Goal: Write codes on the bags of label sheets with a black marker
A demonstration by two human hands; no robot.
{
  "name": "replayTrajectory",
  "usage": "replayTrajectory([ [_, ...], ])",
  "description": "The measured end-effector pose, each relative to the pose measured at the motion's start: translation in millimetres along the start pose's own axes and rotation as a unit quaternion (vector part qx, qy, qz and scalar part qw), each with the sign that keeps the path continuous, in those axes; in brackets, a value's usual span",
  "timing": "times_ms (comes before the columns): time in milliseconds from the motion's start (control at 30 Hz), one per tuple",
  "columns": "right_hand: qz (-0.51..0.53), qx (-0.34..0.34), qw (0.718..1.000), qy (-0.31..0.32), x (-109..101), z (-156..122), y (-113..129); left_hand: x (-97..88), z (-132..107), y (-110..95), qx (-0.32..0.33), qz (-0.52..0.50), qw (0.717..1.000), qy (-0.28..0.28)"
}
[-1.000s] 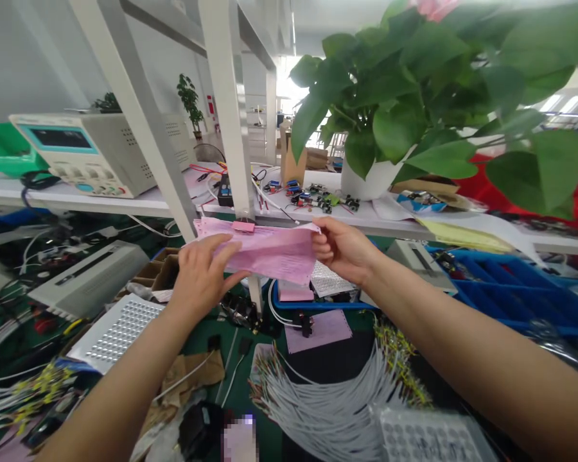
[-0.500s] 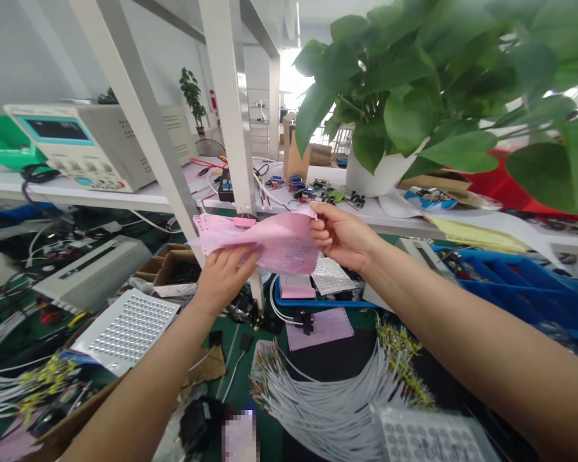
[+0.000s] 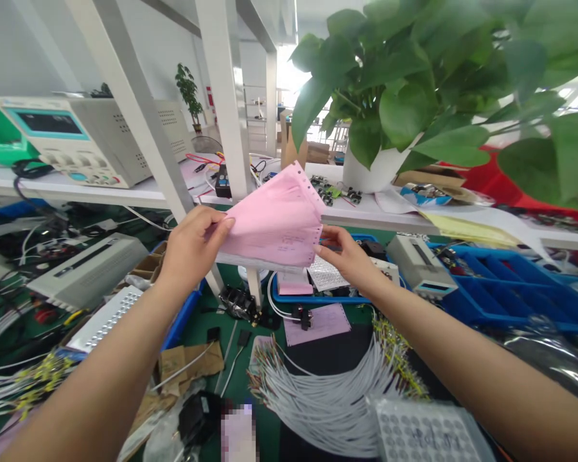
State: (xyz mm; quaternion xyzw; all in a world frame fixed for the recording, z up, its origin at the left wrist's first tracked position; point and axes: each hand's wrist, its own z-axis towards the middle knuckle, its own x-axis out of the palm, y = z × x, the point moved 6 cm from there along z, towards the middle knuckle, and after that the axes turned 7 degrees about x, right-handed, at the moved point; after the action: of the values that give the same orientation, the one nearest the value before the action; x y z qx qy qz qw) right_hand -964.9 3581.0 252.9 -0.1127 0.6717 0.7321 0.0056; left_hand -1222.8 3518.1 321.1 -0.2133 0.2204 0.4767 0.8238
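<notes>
A small bundle of pink printed sheets (image 3: pixel 274 221), with punched holes along the edge, is held up in front of the shelf post. My left hand (image 3: pixel 195 240) pinches the bundle's left end between thumb and fingers. At the right edge, my right hand (image 3: pixel 344 256) has thumb and fingertips closed on the lower sheets. The upper sheet fans up and away from the lower ones. Below the hands, another pink sheet (image 3: pixel 330 324) lies on the bench with a small black connector (image 3: pixel 302 316) on it.
Bundled grey cables (image 3: pixel 332 404) lie in front, beside a bagged tray of round parts (image 3: pixel 426 430). An oscilloscope (image 3: pixel 67 141) and a potted plant (image 3: pixel 376 163) stand on the shelf (image 3: pixel 279 221). Blue bins (image 3: pixel 491 276) sit right. A metal post (image 3: pixel 221 96) rises behind the sheets.
My left hand has moved up and left to grip the bundle's left end. My right hand has come down the right edge. The sheets now fan upward, and the pink clip no longer shows.
</notes>
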Motion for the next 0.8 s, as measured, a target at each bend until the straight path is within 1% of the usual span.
replayTrajectory([
  [133, -0.019, 0.0, 0.998, 0.058, 17, 4, -6, -4.3, -1, 3, -0.029, -0.024, 0.999, -0.004],
  [200, -0.016, 0.004, 0.996, 0.083, 25, 7, -11, -4.8, -2, 2, -0.026, 0.002, 1.0, -0.005],
  [267, -0.01, 0.008, 0.995, 0.095, 29, 9, -15, -2.0, -4, 0, -0.013, 0.04, 0.999, 0.005],
  [367, -0.01, 0.015, 0.996, 0.085, 29, 10, -18, 4.0, -6, -2, 0.003, 0.074, 0.997, 0.017],
  [500, -0.011, 0.021, 0.997, 0.073, 28, 10, -18, 7.7, -3, -4, 0.016, 0.103, 0.994, 0.012],
  [633, -0.01, 0.028, 0.996, 0.078, 29, 8, -18, 6.7, 3, -7, 0.027, 0.143, 0.989, -0.001],
  [800, -0.018, 0.032, 0.996, 0.078, 29, 6, -19, 3.2, 4, -8, 0.023, 0.141, 0.989, -0.029],
])
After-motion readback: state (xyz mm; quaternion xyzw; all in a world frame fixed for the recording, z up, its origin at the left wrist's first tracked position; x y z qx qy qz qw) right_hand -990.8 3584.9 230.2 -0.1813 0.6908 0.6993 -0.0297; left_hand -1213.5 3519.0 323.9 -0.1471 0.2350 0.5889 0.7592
